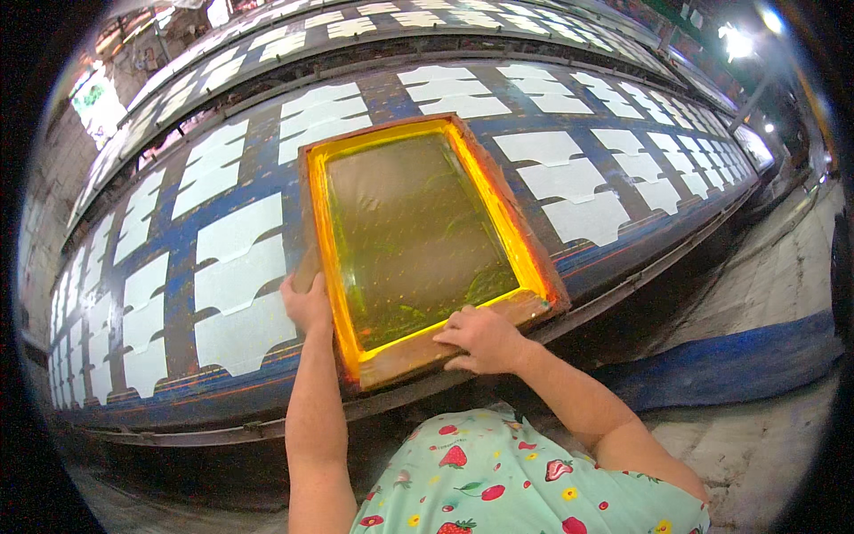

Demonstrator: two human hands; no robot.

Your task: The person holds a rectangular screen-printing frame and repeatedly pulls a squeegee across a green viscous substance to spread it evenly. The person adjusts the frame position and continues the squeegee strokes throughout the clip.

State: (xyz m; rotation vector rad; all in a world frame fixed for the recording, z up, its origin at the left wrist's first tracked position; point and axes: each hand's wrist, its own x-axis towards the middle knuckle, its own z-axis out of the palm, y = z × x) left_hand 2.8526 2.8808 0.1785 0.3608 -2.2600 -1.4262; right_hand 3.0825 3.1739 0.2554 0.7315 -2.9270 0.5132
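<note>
A screen printing frame (527, 307) lies tilted in front of me, over the near side of a long table (182, 258). Its wooden border is stained yellow and orange around a dark olive mesh (405, 236). My left hand (309, 305) grips the frame's left side, thumb pointing up; a brown piece shows just above it, and I cannot tell whether it belongs to the frame. Over the near wooden edge curl the fingers of my right hand (483, 339). White cut fabric pieces (238, 289) lie in rows to the left of the frame, with more white pieces (574, 191) to its right.
A metal rail (222, 434) runs along the table's near edge. Behind stands another long table (267, 40) with white pieces. At right, a blue cloth strip (738, 363) lies along the concrete floor (774, 267). A bright lamp (735, 42) hangs at the upper right.
</note>
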